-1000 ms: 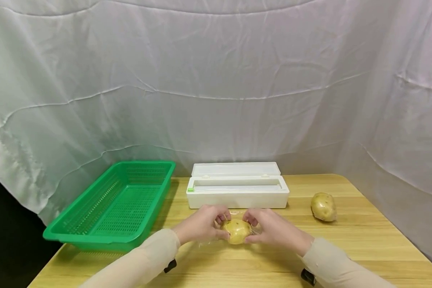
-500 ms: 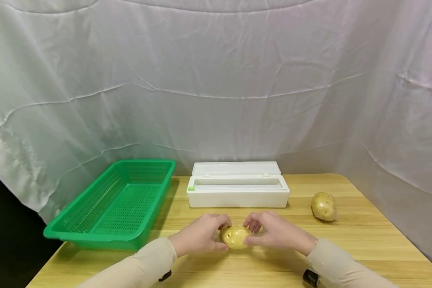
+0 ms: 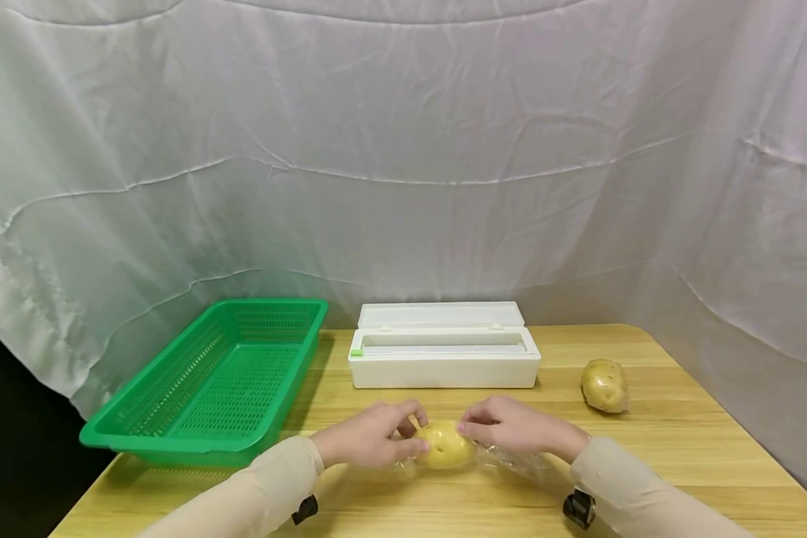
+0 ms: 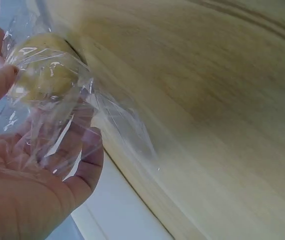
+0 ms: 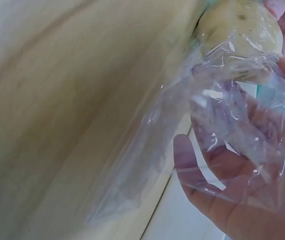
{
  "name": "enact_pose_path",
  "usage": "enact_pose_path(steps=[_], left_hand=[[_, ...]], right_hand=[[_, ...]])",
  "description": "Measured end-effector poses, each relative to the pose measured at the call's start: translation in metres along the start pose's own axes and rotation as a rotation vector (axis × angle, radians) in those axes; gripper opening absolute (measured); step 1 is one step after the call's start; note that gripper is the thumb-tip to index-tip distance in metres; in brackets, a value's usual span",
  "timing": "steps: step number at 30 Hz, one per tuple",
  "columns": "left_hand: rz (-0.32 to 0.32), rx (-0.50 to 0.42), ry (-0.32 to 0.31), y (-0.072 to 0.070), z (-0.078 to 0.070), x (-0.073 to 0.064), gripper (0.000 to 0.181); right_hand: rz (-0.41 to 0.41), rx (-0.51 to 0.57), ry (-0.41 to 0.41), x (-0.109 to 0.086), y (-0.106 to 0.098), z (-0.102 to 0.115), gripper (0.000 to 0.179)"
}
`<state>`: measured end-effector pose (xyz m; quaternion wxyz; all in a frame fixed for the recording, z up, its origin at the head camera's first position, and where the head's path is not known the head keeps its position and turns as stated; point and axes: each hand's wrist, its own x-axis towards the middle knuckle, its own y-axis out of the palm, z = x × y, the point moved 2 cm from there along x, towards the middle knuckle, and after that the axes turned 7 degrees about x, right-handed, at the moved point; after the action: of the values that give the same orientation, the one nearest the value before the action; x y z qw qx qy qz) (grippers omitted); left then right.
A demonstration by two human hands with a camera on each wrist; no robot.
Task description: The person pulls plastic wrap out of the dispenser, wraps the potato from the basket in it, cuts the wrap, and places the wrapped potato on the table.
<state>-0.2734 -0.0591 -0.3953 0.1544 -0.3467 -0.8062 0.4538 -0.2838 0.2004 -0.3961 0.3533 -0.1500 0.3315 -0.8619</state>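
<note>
A potato [image 3: 446, 446] in clear plastic wrap [image 5: 222, 100] rests on the table between both hands. My left hand [image 3: 381, 435] holds its left end, the thumb on the near side and curled fingers at the back. The right hand [image 3: 511, 426] holds the other end with thumb and fingertips. Loose film spreads out past both ends of the potato; in the left wrist view the wrap [image 4: 57, 120] hangs over the left fingers. In the right wrist view the remaining right fingers show through the film, loosely bent.
Behind the hands stands a white cling film box [image 3: 444, 371], its lid raised and a roll inside. A green basket [image 3: 195, 451] is at the left. Another wrapped potato [image 3: 605, 386] lies at the right on the wooden table [image 3: 645, 463]. Grey cloth [image 3: 403, 149] hangs behind.
The potato has come slightly nearer and turned between the hands. Loose wrap now shows clearly beyond its right end, beneath the right hand. Box, basket and other potato stay put.
</note>
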Motion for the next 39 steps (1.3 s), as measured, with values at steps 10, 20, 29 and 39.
enact_pose_path(steps=[10,20,29,39], left_hand=[[-0.038,-0.034,-0.049,-0.002,0.010,0.006,0.026],[-0.112,-0.076,-0.066,0.000,0.016,0.011,0.018],[-0.169,-0.006,-0.062,-0.002,0.018,0.016,0.020],[-0.318,0.352,-0.057,-0.005,-0.006,0.008,0.028]], right_hand=[[0.020,-0.026,0.120,0.006,-0.002,-0.006,0.044],[-0.038,-0.090,0.068,0.013,-0.003,-0.010,0.042],[-0.243,-0.278,-0.044,0.009,-0.003,0.003,0.027],[-0.243,-0.428,-0.090,0.005,0.006,0.011,0.048]])
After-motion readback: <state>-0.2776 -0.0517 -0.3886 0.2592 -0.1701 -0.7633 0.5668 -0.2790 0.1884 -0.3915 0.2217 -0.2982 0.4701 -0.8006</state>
